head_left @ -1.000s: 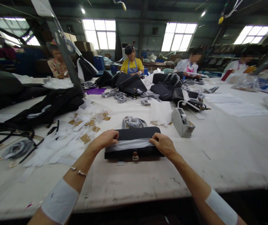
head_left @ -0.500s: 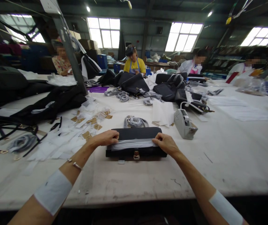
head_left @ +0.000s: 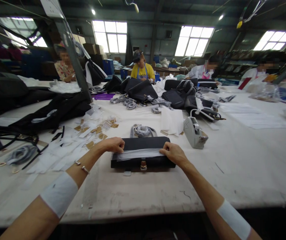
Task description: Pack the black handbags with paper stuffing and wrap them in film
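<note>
A flat black handbag (head_left: 145,144) with a gold clasp lies on the white table in front of me. Across its flap runs a strip of clear plastic film (head_left: 139,154). My left hand (head_left: 112,145) pinches the left end of the film at the bag's left edge. My right hand (head_left: 174,154) pinches the right end at the bag's right edge. Both hands rest on the bag.
A grey tape dispenser (head_left: 194,132) stands right of the bag; a coiled grey strap (head_left: 143,130) lies behind it. White paper strips and gold tags (head_left: 92,131) litter the left. Black bags (head_left: 178,96) pile mid-table. Several people work at the far side.
My hands and the bag stay put with the film held across the flap; only the camera view has shifted slightly.
</note>
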Tool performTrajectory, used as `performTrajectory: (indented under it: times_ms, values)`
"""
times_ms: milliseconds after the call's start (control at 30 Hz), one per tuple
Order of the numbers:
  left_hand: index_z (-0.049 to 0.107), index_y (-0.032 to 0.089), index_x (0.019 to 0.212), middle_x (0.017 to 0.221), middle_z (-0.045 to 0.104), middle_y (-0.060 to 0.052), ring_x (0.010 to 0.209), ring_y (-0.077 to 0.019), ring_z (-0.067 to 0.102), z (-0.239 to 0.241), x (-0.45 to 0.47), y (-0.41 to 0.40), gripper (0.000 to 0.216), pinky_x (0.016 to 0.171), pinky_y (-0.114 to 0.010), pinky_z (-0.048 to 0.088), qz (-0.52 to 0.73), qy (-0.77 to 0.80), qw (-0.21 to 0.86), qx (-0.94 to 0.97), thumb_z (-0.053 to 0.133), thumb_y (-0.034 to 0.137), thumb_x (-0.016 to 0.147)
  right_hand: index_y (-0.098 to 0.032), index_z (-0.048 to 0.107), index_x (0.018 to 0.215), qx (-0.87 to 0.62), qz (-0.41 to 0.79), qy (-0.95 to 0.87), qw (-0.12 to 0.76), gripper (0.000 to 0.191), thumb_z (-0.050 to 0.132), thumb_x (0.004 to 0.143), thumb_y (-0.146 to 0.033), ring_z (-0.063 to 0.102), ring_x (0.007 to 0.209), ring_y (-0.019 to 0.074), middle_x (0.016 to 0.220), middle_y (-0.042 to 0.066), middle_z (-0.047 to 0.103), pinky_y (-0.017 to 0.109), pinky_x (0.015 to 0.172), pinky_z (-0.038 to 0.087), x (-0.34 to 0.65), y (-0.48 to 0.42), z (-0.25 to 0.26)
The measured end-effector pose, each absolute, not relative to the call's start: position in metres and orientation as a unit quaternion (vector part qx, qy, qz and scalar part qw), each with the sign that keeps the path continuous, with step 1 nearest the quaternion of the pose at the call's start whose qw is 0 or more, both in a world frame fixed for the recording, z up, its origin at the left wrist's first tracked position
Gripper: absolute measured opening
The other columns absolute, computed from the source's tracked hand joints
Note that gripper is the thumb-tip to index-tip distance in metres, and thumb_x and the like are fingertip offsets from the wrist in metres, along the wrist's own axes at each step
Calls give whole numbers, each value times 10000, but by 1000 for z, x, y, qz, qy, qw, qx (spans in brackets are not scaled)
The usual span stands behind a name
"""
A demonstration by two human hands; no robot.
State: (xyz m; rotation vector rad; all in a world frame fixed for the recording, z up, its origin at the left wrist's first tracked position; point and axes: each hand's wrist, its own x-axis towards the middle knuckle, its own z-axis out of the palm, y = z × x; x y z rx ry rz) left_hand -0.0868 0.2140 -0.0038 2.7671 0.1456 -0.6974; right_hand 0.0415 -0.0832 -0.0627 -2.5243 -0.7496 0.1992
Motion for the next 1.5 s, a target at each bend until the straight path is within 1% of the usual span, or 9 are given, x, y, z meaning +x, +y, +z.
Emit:
performTrajectory:
  times_ms: [200,300,433,767,867,967,1167,1300,1500]
  values:
    - [638,197,959,1013,658,-38,930,-175,600,-2,-94,148,190,843,-273,447,28,-18,148,988,498,212,831,-212,546,659,-918,71,-284,266,194,641,766,-343,523,632,138,646,-19,594,238,559,295,44,-87,-68]
    - [606,173,1120,1096,659,-81,1012,-209,604,-36,-93,98,275,912,-319,456,45,-107,113,987,541,266,869,-212,547,662,-917,69,-284,270,189,640,766,-339,524,629,140,637,-20,591,239,567,304,44,-88,-68]
    - [446,153,1342,1421,455,-144,1310,-283,409,-88,-91,64,580,1093,-468,308,123,-72,42,989,636,350,831,-213,554,663,-914,71,-285,278,176,634,764,-332,518,611,135,631,-24,592,240,566,308,42,-87,-66]
    - [322,258,1440,1488,371,-99,1367,-324,311,-106,-97,58,765,1093,-598,248,153,-25,-4,988,651,493,790,-207,610,726,-880,31,-241,408,120,633,729,-325,547,593,142,633,-24,604,246,585,411,53,-104,-77]
    - [315,264,1445,1492,365,-97,1371,-326,306,-107,-97,57,760,1096,-601,244,157,-26,0,987,646,481,797,-198,632,800,-870,-103,-243,417,139,570,813,-322,586,667,171,763,34,656,294,687,470,40,-109,-72]
    - [325,262,1442,1487,373,-96,1376,-329,297,-110,-97,57,722,1102,-604,231,167,-26,4,986,618,479,819,-207,655,1036,-827,-157,-374,388,236,481,907,-300,622,947,214,1044,88,679,357,898,470,16,-104,-68]
    - [402,264,1406,1464,408,-103,1355,-323,342,-112,-97,59,646,1099,-586,254,181,-24,6,983,544,555,846,-185,384,1424,-781,-138,-568,219,541,518,904,-248,395,1328,264,1421,105,466,506,1106,312,-11,-113,-93]
    - [341,340,1429,1490,373,-58,1364,-320,327,-110,-98,59,733,1100,-594,250,170,-26,0,985,654,507,787,-209,499,1342,-804,-165,-530,214,427,482,915,-196,468,1275,236,1349,77,549,479,1102,322,4,-152,-109]
    - [317,400,1428,1495,364,-37,1371,-321,315,-111,-97,60,772,1100,-597,249,168,-25,-4,985,688,503,758,-197,694,926,-876,-199,-272,344,278,485,909,-380,644,941,233,978,86,721,359,910,456,53,-205,-85]
